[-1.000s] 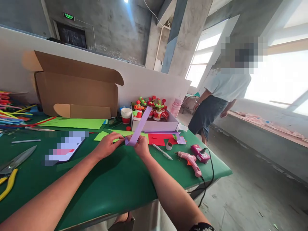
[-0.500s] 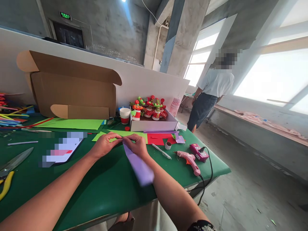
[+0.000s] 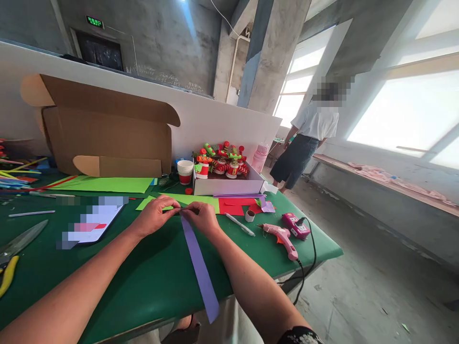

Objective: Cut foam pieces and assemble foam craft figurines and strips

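My left hand (image 3: 155,216) and my right hand (image 3: 201,216) meet over the green table (image 3: 158,277), both pinching the far end of a long purple paper strip (image 3: 199,265). The strip lies flat toward me and its near end hangs over the table's front edge. A light green sheet (image 3: 181,199) and red paper (image 3: 232,207) lie just beyond my fingers.
A pink glue gun (image 3: 282,238) with a black cord, a pen (image 3: 240,224) and a small tape roll (image 3: 250,216) lie to the right. A white box of paper-cup figures (image 3: 225,177), a paper cup stack (image 3: 185,171) and an open cardboard box (image 3: 103,129) stand behind. Scissors (image 3: 21,241) lie at left. A person (image 3: 304,138) stands beyond the table.
The purple strip, raised away from me a second ago, has swung down toward me and now lies flat over the table edge. The person beyond has walked farther away.
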Action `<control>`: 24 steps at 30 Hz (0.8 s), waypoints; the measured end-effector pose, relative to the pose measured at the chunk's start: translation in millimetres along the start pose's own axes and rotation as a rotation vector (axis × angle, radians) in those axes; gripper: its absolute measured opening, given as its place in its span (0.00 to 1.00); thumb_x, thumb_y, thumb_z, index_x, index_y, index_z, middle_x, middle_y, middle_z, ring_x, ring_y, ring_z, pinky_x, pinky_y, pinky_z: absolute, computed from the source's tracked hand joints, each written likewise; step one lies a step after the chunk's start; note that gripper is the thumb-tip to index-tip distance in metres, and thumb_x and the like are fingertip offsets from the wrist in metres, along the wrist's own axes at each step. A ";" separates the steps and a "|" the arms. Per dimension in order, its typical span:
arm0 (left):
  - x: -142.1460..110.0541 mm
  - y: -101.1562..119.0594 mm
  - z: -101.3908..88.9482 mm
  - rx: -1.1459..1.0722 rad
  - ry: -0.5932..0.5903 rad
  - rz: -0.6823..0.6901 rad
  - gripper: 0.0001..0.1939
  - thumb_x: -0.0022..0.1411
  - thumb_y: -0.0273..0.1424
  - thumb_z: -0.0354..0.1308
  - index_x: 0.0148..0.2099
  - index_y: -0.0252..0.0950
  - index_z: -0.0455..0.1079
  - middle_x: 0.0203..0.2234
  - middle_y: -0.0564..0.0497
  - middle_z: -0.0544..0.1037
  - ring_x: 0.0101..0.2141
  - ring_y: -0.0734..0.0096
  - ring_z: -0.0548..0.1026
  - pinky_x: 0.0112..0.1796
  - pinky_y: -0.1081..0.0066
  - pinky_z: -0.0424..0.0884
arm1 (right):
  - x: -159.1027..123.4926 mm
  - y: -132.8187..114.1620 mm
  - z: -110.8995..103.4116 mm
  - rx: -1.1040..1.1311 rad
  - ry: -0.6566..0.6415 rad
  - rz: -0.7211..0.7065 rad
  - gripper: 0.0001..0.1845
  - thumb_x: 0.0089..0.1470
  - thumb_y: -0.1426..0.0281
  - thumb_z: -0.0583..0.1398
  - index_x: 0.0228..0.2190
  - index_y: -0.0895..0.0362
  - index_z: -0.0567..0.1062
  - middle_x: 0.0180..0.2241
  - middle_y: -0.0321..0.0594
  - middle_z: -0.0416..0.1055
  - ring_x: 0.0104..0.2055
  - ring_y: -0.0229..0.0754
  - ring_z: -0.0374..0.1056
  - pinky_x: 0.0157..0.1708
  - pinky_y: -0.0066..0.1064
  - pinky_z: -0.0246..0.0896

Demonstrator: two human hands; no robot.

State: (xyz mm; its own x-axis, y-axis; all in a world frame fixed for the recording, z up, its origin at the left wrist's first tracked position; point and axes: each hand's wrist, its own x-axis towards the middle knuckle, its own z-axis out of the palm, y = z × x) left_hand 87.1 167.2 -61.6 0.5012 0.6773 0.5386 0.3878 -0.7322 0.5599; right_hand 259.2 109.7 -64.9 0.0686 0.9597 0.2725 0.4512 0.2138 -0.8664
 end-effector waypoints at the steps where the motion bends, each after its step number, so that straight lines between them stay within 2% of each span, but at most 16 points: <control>1: 0.2 -0.6 0.3 0.012 -0.002 0.030 0.26 0.62 0.56 0.49 0.29 0.42 0.75 0.29 0.48 0.79 0.35 0.62 0.75 0.38 0.65 0.74 | 0.3 0.6 0.5 -0.011 -0.015 0.006 0.04 0.51 0.69 0.64 0.28 0.55 0.81 0.23 0.33 0.73 0.27 0.36 0.65 0.27 0.25 0.56; 4: 0.3 -2.3 1.0 0.045 -0.021 0.070 0.24 0.63 0.52 0.49 0.29 0.42 0.75 0.28 0.48 0.78 0.33 0.63 0.75 0.35 0.66 0.73 | 1.1 2.1 1.3 -0.037 -0.051 0.012 0.03 0.50 0.70 0.64 0.27 0.55 0.80 0.21 0.31 0.70 0.25 0.34 0.61 0.26 0.24 0.54; 9: 0.2 -1.6 -0.3 0.051 -0.072 0.047 0.22 0.64 0.49 0.48 0.30 0.41 0.74 0.28 0.49 0.78 0.33 0.64 0.74 0.33 0.69 0.71 | 0.7 1.8 1.0 -0.032 -0.062 0.003 0.02 0.50 0.72 0.63 0.27 0.56 0.78 0.21 0.30 0.69 0.26 0.34 0.61 0.28 0.24 0.54; 16: -0.7 -3.6 3.0 0.210 -0.111 0.212 0.15 0.66 0.37 0.49 0.30 0.41 0.71 0.27 0.50 0.78 0.34 0.64 0.73 0.36 0.66 0.67 | 0.1 4.7 5.1 -0.125 -0.123 0.003 0.03 0.49 0.74 0.63 0.26 0.56 0.79 0.19 0.30 0.68 0.26 0.35 0.62 0.29 0.25 0.54; 19: -1.1 3.7 2.7 0.261 -0.044 0.269 0.13 0.66 0.36 0.50 0.33 0.40 0.72 0.31 0.49 0.79 0.36 0.63 0.73 0.39 0.64 0.66 | 2.1 6.6 2.6 -0.138 -0.106 0.020 0.04 0.48 0.73 0.63 0.25 0.56 0.79 0.19 0.30 0.68 0.25 0.35 0.62 0.28 0.25 0.52; 22: -1.0 16.9 -3.6 0.300 0.114 0.286 0.12 0.67 0.36 0.50 0.37 0.39 0.72 0.37 0.47 0.80 0.41 0.60 0.73 0.43 0.61 0.66 | 6.5 8.7 -4.8 -0.098 -0.006 0.081 0.05 0.48 0.70 0.63 0.24 0.57 0.78 0.19 0.30 0.68 0.24 0.34 0.61 0.26 0.25 0.51; 24: -1.1 23.7 -7.7 0.323 0.166 0.243 0.16 0.68 0.38 0.48 0.32 0.39 0.72 0.31 0.46 0.79 0.37 0.60 0.72 0.41 0.62 0.66 | 10.0 10.7 -9.4 -0.038 0.055 0.126 0.06 0.48 0.67 0.64 0.24 0.57 0.78 0.19 0.30 0.69 0.23 0.34 0.61 0.25 0.25 0.51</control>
State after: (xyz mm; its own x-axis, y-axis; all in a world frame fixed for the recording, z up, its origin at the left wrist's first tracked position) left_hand 89.8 149.7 -44.0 0.4866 0.4655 0.7392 0.5092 -0.8387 0.1929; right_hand 273.0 119.8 -67.5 0.1755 0.9667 0.1862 0.4688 0.0842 -0.8793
